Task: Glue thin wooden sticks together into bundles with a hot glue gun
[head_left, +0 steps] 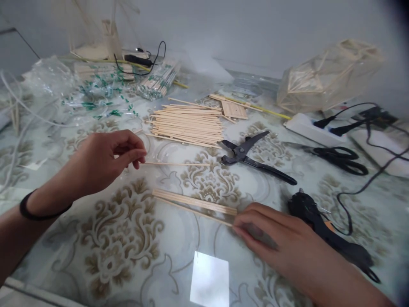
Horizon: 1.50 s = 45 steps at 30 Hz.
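Observation:
My left hand, a black band at its wrist, is closed in a pinch at the left end of a thin wooden stick. That stick points right, low over the patterned tabletop. Lower down, my right hand pinches the right end of another thin wooden stick. Along this one's far side lies a flat strip of several sticks placed side by side, its right end close to my right fingers. A pile of loose wooden sticks lies beyond both hands.
Black pliers-like cutters, scissors and a black glue gun with a cord lie at the right. Behind them stand a white power strip and a stick-frame model. Plastic-wrapped stick packs and crumpled plastic occupy the back left.

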Tool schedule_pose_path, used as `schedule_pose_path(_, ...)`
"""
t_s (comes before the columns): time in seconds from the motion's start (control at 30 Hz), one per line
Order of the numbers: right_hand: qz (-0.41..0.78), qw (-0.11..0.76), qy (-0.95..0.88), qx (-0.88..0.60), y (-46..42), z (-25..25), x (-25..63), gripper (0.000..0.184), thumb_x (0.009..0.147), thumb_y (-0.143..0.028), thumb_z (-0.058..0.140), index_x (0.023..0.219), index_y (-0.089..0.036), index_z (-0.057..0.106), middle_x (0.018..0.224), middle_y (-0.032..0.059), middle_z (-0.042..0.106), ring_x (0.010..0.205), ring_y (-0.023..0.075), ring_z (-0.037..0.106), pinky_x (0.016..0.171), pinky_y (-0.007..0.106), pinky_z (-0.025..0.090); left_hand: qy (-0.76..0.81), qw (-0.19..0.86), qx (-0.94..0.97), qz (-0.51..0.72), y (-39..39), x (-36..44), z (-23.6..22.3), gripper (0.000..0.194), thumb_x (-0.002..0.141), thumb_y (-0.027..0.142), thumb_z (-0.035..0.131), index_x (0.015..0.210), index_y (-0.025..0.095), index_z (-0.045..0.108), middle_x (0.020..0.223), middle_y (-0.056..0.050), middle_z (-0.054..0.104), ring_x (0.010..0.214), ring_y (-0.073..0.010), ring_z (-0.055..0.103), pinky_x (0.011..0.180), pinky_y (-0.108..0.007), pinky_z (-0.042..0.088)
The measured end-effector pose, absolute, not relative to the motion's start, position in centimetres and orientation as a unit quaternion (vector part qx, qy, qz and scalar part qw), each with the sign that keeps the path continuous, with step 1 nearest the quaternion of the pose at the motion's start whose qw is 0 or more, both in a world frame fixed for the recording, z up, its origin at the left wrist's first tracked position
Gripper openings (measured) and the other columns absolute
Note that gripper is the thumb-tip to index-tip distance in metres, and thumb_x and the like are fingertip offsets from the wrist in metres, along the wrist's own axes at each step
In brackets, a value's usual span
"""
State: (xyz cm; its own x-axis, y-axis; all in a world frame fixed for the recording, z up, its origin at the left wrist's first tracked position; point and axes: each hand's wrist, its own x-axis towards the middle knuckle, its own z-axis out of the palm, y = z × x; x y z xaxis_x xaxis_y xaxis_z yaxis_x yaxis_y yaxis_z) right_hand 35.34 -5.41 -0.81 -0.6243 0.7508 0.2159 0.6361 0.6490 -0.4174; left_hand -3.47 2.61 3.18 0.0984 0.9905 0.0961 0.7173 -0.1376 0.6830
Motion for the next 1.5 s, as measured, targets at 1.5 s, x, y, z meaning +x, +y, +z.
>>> schedule_pose_path(1.5,0.18,0.183,-0.843,-0.472,-4.9,-0.6,34.7,0.015,0.107,-0.009,0.077,0.111,-0.024,0.077,0.099,0.002,0.081,0.083,0.0196,0.081,0.079,0.033,0.069,0.544,0.164,0.79,0.23,2.0,-4.6,3.0,0.054,0.109,0.058,0.064,0.067,0.025,0.066,0.058,0.006,0.064,0.051,-0.012,0.057,0.057,-0.027,0.044)
